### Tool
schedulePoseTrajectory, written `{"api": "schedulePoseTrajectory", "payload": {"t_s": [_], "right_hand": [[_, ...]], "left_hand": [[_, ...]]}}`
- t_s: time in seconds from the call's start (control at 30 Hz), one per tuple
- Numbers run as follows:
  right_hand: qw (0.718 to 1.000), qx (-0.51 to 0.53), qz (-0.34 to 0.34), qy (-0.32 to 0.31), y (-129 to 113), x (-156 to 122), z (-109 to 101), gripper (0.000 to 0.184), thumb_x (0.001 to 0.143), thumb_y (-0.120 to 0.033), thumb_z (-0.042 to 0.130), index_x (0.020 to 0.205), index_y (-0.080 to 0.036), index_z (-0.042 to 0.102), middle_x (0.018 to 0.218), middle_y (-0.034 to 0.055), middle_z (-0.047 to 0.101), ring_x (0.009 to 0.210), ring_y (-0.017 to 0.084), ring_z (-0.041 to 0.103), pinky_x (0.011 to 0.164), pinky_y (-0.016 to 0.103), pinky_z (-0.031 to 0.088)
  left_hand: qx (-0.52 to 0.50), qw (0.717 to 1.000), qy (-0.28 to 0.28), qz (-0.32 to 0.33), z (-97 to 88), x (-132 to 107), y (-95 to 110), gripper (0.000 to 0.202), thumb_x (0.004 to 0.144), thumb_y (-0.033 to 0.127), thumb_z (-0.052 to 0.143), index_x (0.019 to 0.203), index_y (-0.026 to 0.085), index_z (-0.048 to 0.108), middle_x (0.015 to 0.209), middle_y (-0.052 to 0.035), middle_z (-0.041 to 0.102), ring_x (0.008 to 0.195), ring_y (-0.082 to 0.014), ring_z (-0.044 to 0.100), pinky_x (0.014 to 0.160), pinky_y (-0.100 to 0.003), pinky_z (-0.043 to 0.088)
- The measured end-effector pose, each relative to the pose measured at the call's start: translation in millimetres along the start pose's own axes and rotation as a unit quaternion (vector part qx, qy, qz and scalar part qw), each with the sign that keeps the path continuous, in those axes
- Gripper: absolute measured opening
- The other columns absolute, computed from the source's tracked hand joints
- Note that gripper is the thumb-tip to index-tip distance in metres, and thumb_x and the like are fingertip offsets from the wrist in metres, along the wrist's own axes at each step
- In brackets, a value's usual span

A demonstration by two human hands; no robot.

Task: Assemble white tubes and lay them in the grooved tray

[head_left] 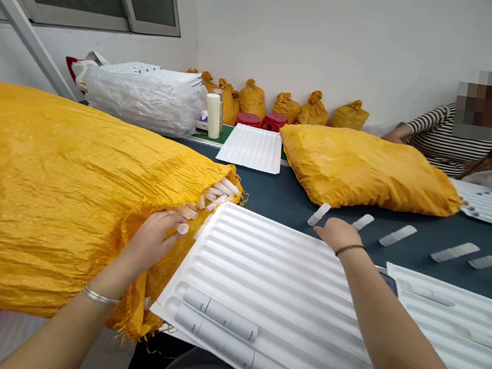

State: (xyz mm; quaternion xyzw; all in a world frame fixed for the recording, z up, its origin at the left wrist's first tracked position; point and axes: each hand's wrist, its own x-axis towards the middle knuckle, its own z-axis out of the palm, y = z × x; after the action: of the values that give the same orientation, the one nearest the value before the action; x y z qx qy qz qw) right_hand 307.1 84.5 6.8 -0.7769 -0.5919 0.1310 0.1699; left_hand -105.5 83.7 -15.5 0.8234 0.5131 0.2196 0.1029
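Note:
My left hand (153,240) rests at the open mouth of a large yellow woven sack (45,181), its fingers curled on white plastic tubes (219,196) that stick out of the opening. My right hand (337,233) reaches over the far edge of a white grooved tray (279,275) toward a translucent tube (318,214) lying on the dark belt; its fingers are hidden behind the back of the hand. Three tubes (218,318) lie in the tray's nearest grooves.
More tubes (454,251) lie in a row on the dark belt (289,200). A second grooved tray (459,324) sits at right, another (252,147) farther back. A smaller yellow sack (367,171) lies ahead. A person in a striped shirt (453,143) works at right.

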Motion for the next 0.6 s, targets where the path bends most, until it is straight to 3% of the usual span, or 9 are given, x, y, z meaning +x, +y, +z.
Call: {"api": "schedulePoseTrajectory", "payload": {"t_s": [0.1, 0.17, 0.23, 0.27, 0.33, 0.4, 0.47, 0.53, 0.6], "right_hand": [[0.991, -0.015, -0.078, -0.109, -38, -71, 14, 0.033, 0.085, -0.031, 0.055, 0.061, -0.012, 0.064, 0.068, 0.0129, 0.066, 0.073, 0.023, 0.064, 0.069, 0.032, 0.043], [0.947, -0.029, -0.208, -0.241, -61, -124, 31, 0.020, 0.082, -0.032, 0.060, 0.074, -0.017, 0.069, 0.078, 0.0088, 0.069, 0.075, 0.022, 0.064, 0.069, 0.030, 0.045], [0.917, -0.095, -0.265, -0.284, -75, -165, 47, 0.013, 0.079, -0.023, 0.061, 0.085, -0.016, 0.069, 0.088, 0.0116, 0.068, 0.080, 0.025, 0.065, 0.071, 0.033, 0.048], [0.909, -0.116, -0.281, -0.283, -77, -178, 52, 0.014, 0.078, -0.018, 0.060, 0.088, -0.014, 0.068, 0.092, 0.0133, 0.067, 0.083, 0.027, 0.064, 0.073, 0.036, 0.048], [0.921, -0.107, -0.281, -0.248, -75, -188, 57, 0.015, 0.077, -0.013, 0.057, 0.088, -0.013, 0.066, 0.094, 0.0143, 0.065, 0.087, 0.028, 0.062, 0.075, 0.038, 0.048], [0.943, -0.027, -0.262, -0.205, -70, -184, 53, 0.014, 0.075, -0.013, 0.057, 0.088, -0.013, 0.062, 0.090, 0.0117, 0.064, 0.084, 0.026, 0.060, 0.075, 0.038, 0.049], [0.953, 0.110, -0.221, -0.175, -65, -173, 45, 0.017, 0.078, -0.017, 0.056, 0.094, -0.014, 0.058, 0.084, 0.0076, 0.063, 0.076, 0.021, 0.059, 0.070, 0.034, 0.049], [0.930, 0.271, -0.191, -0.159, -65, -163, 35, 0.022, 0.085, -0.025, 0.051, 0.104, -0.016, 0.054, 0.083, 0.0054, 0.062, 0.072, 0.016, 0.059, 0.066, 0.030, 0.050], [0.892, 0.385, -0.191, -0.142, -66, -157, 25, 0.027, 0.090, -0.031, 0.047, 0.113, -0.018, 0.052, 0.088, 0.0060, 0.062, 0.073, 0.015, 0.060, 0.066, 0.028, 0.051]], "left_hand": [[-0.133, 0.989, 0.055, -0.012, -3.2, -10, 29, 0.026, 0.085, 0.035, 0.056, 0.105, 0.019, 0.061, 0.109, -0.0062, 0.065, 0.104, -0.0218, 0.058, 0.093, -0.036, 0.045], [-0.212, 0.974, 0.069, -0.029, -1.0, -16, 49, 0.026, 0.082, 0.034, 0.061, 0.105, 0.020, 0.061, 0.109, -0.0055, 0.065, 0.104, -0.0213, 0.059, 0.093, -0.036, 0.045], [-0.334, 0.937, 0.078, -0.061, 3.9, -19, 66, 0.027, 0.078, 0.031, 0.068, 0.102, 0.020, 0.062, 0.108, -0.0052, 0.066, 0.102, -0.0201, 0.060, 0.091, -0.034, 0.047], [-0.418, 0.900, 0.084, -0.085, 6.7, -19, 73, 0.028, 0.076, 0.030, 0.070, 0.100, 0.020, 0.062, 0.106, -0.0049, 0.067, 0.098, -0.0189, 0.061, 0.088, -0.032, 0.049], [-0.599, 0.782, 0.089, -0.147, 12.1, -20, 85, 0.029, 0.075, 0.030, 0.071, 0.099, 0.020, 0.059, 0.101, -0.0038, 0.068, 0.089, -0.0150, 0.064, 0.079, -0.026, 0.053], [-0.731, 0.642, 0.078, -0.219, 16.3, -20, 96, 0.025, 0.079, 0.027, 0.068, 0.101, 0.020, 0.058, 0.096, -0.0031, 0.069, 0.080, -0.0109, 0.065, 0.070, -0.020, 0.054], [-0.794, 0.538, 0.054, -0.278, 19.5, -22, 106, 0.024, 0.082, 0.021, 0.063, 0.105, 0.018, 0.057, 0.092, -0.0040, 0.069, 0.078, -0.0086, 0.065, 0.066, -0.015, 0.053], [-0.815, 0.494, 0.027, -0.301, 22.5, -24, 115, 0.029, 0.081, 0.014, 0.062, 0.109, 0.017, 0.056, 0.092, -0.0051, 0.069, 0.079, -0.0082, 0.066, 0.067, -0.013, 0.053], [-0.817, 0.497, -0.001, -0.291, 25.8, -29, 122, 0.038, 0.079, 0.012, 0.066, 0.114, 0.020, 0.055, 0.093, -0.0040, 0.068, 0.080, -0.0079, 0.066, 0.072, -0.015, 0.054]]}}
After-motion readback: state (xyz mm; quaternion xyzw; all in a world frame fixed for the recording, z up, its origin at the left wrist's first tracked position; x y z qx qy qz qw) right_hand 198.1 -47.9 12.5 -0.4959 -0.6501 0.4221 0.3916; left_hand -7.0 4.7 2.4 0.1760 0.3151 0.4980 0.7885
